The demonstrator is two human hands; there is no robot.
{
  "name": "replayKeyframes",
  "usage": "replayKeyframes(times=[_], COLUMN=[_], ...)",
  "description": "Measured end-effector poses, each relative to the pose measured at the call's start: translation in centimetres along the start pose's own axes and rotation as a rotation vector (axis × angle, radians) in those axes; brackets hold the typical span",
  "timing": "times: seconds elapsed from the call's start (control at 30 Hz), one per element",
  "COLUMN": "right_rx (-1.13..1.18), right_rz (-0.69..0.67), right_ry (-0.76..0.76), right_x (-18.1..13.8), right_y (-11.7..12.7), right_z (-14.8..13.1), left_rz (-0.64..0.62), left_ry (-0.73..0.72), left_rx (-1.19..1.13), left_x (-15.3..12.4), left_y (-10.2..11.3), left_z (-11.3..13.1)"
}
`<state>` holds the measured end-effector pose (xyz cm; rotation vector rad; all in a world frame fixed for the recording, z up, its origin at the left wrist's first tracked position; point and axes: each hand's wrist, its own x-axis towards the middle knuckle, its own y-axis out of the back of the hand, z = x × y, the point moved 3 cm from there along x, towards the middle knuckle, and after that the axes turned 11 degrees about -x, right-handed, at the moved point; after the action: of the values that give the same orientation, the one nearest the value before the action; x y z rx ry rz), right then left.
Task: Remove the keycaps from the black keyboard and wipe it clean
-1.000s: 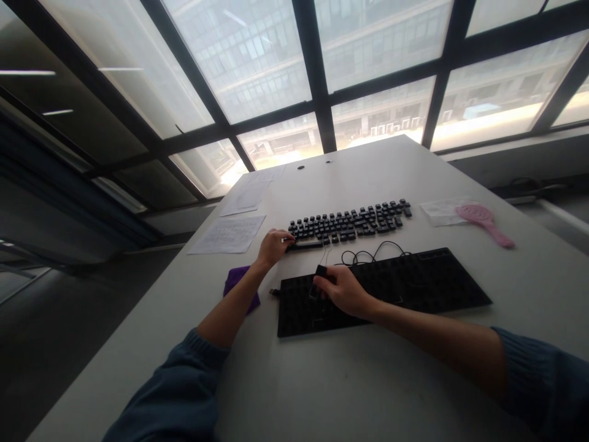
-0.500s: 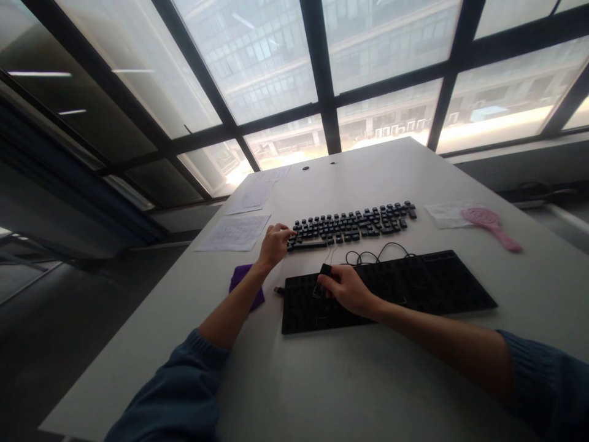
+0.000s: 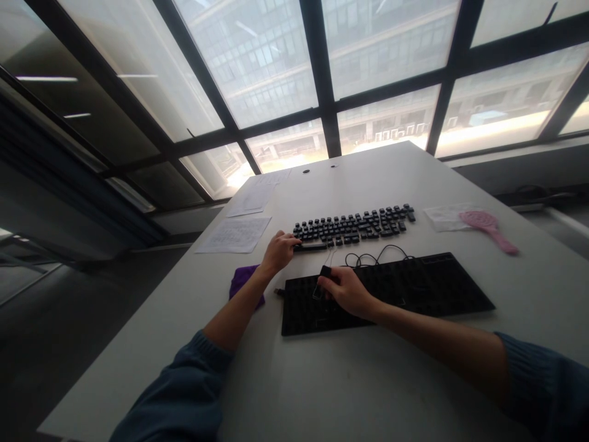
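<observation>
My left hand (image 3: pixel 278 253) reaches to the left end of the rows of loose black keycaps (image 3: pixel 353 227). Its thumb and fingers are closed on a keycap there, close to the long space bar keycap (image 3: pixel 310 247); the fingers partly hide what they grip. My right hand (image 3: pixel 350 291) is closed around the black handle of a wire keycap puller (image 3: pixel 326 271), with thin wire loops showing above and below the fist. That hand hovers over or rests on the left part of a black keyboard base (image 3: pixel 427 285), which has its keycaps off.
A black cable (image 3: pixel 368 260) lies coiled behind the base, and its plug (image 3: pixel 279 292) pokes out on the left. Beside my left forearm is a purple cloth (image 3: pixel 243 281). Written papers (image 3: pixel 234 235) lie at left; a pink hairbrush (image 3: pixel 488 227) and clear plastic bag (image 3: pixel 444 218) at right.
My left hand has shifted slightly down and right, its fingers drawn in from over the keycaps to their lower left edge. My right hand stays in place with the keycap puller.
</observation>
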<state>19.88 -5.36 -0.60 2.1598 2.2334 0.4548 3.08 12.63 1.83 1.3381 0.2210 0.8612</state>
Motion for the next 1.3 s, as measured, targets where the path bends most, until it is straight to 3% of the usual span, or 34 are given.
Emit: replayKeyframes(times=[0.73,0.97,1.3], right_rx=[-0.008,-0.014,-0.004], right_rz=[-0.005,-0.004,-0.007], right_ry=[0.004,0.006,0.003], right_x=[0.03,-0.04,0.02], right_y=[0.03,0.0,0.04], right_z=[-0.02,0.02,-0.2], left_rz=[0.029,0.12,0.119], left_ry=[-0.024,-0.026,-0.048], left_rx=[0.069,0.109,0.12], left_x=[0.17,0.12,-0.37], left_y=[-0.06,0.37,0.18], left_z=[0.28,0.23,-0.4])
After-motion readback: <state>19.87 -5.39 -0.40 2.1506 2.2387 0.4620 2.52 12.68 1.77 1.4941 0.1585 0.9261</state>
